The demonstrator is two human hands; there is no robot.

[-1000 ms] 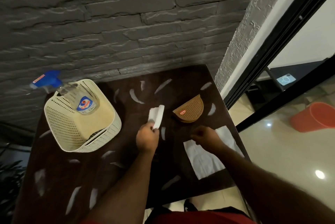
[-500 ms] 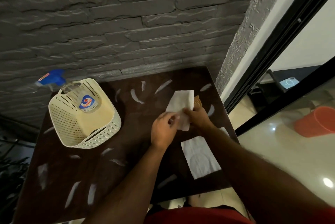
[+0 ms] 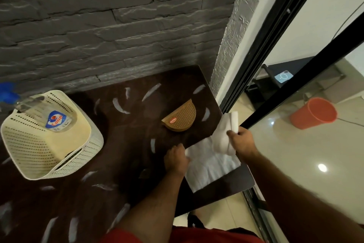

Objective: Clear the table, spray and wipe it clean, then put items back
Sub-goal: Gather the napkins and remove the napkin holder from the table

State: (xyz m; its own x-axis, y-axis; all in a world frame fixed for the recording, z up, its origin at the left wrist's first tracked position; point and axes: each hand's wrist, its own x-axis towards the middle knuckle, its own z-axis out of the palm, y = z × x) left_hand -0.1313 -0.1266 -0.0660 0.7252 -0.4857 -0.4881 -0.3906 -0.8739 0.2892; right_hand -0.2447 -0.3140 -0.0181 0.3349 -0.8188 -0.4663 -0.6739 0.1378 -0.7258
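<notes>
The right hand (image 3: 241,141) is curled round a crumpled white tissue (image 3: 224,134), lifted just over the table's (image 3: 118,164) right edge. Beneath and a little left of it a second tissue, the sheet (image 3: 208,166), lies flat near the table's near right corner. The left hand (image 3: 176,161) rests on the sheet's left edge with its fingers bent down onto the paper; whether it pinches the sheet or only presses it, I cannot tell.

Just beyond the left hand, toward the wall (image 3: 118,26), sits a brown half-round woven holder (image 3: 181,118). It carries a small red label, too small to read.

Well off to the left of both hands stands a cream perforated basket (image 3: 29,144), tilted toward the person, with a slot handle cut in its near wall. A clear spray bottle (image 3: 51,116) leans inside it, its blue trigger head (image 3: 7,93) poking out over the far left rim. The blue, red and white label reads "Colin".

The dark brown tabletop is patterned with pale feather-like strokes. Right of the right hand, past a black door frame (image 3: 275,50), an orange bucket (image 3: 315,115) stands on glossy floor tiles.
</notes>
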